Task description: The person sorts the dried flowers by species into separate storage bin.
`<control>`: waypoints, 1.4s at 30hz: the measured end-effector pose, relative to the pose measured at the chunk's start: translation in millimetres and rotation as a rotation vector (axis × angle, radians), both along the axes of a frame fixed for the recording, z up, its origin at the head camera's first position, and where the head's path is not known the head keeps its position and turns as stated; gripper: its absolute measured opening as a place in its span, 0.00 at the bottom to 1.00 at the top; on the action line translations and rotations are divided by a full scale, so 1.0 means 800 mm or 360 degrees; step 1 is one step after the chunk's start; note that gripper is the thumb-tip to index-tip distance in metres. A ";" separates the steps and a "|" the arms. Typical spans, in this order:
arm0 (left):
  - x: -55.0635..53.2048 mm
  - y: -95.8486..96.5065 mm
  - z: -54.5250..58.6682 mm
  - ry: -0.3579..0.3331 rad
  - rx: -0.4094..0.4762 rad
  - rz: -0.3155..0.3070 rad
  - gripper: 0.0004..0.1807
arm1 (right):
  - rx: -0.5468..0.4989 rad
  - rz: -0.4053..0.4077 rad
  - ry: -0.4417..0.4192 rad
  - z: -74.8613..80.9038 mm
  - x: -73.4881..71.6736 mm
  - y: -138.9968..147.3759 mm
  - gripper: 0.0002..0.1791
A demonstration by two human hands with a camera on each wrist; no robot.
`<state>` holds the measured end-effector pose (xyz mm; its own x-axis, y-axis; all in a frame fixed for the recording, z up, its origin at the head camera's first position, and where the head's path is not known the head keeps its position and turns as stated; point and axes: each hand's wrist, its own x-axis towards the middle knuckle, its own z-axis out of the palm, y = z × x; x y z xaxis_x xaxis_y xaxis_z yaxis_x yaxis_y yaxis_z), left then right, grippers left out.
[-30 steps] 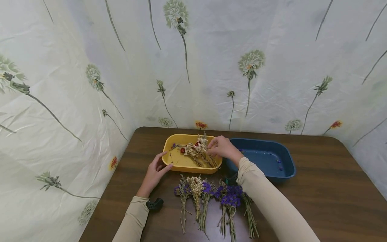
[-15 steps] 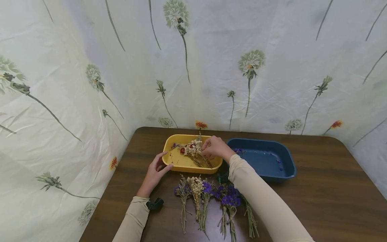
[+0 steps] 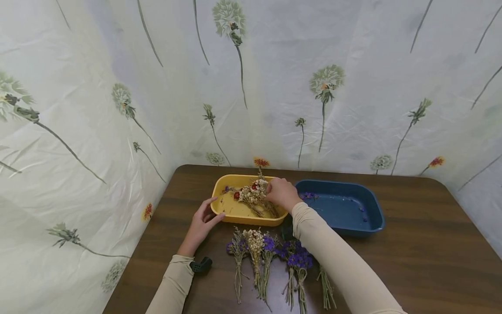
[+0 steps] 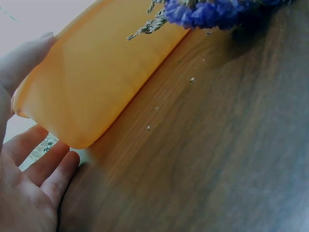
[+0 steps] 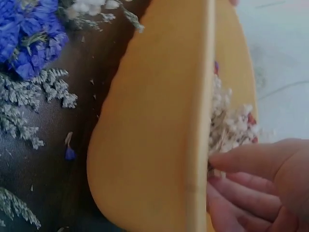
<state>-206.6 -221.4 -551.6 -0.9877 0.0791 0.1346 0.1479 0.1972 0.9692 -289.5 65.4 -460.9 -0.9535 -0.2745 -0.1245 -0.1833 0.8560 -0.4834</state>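
The white dried flowers (image 3: 248, 195) lie inside the yellow tray (image 3: 248, 221), a little above the middle of the frame's lower half. Their long axis runs aslant: the heads, with red blossoms among them, point to the upper left, and the stems trail to the lower right. A feathery sprig (image 3: 260, 175) pokes toward the top of the frame at the tray's far rim. At the tray's right end the right hand (image 3: 283, 192) has a narrow pinch on the flowers, thumb against fingers just below the heads; whether it grips one bunch or several I can't tell. The left hand (image 3: 199, 227) has a wide hold on the tray's lower left corner, thumb and fingers spread round it. At bottom centre, tied bunches lie in a row on the brown table (image 3: 415, 244), a white bunch (image 3: 254, 240) among purple bunches (image 3: 300, 260), blossoms up the frame and stems toward its bottom edge. The blue tray (image 3: 337, 213), right of centre, holds a few purple bits (image 3: 310, 196).
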 end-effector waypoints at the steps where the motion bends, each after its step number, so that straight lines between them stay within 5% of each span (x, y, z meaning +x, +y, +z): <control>1: 0.000 0.000 0.000 0.0000 0.0000 -0.0001 0.34 | 0.0032 -0.0004 0.0013 0.000 0.001 -0.002 0.26; 4: 0.000 -0.001 -0.001 0.0008 -0.0013 0.0002 0.34 | 0.0058 0.0013 0.0012 -0.001 0.002 -0.005 0.26; 9: -0.002 -0.003 -0.008 0.0019 -0.0007 0.0006 0.34 | 0.0031 0.0045 -0.0039 -0.003 0.001 -0.004 0.04; 16: -0.001 -0.001 -0.004 -0.0034 -0.0002 0.0013 0.36 | -0.0022 0.0052 -0.0044 0.000 0.007 -0.003 0.09; 25: 0.016 0.007 0.029 -0.0030 0.0018 -0.0014 0.36 | -0.0035 0.0042 0.0014 0.000 0.011 0.001 0.05; 42: 0.012 0.008 0.023 -0.0026 -0.0002 0.0016 0.36 | -0.0182 -0.0049 0.0180 0.014 0.046 0.017 0.09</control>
<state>-196.9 -214.8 -533.2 -0.9906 0.0693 0.1181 0.1298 0.1996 0.9713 -252.3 79.3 -449.9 -0.9679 -0.2510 0.0144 -0.2164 0.8026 -0.5558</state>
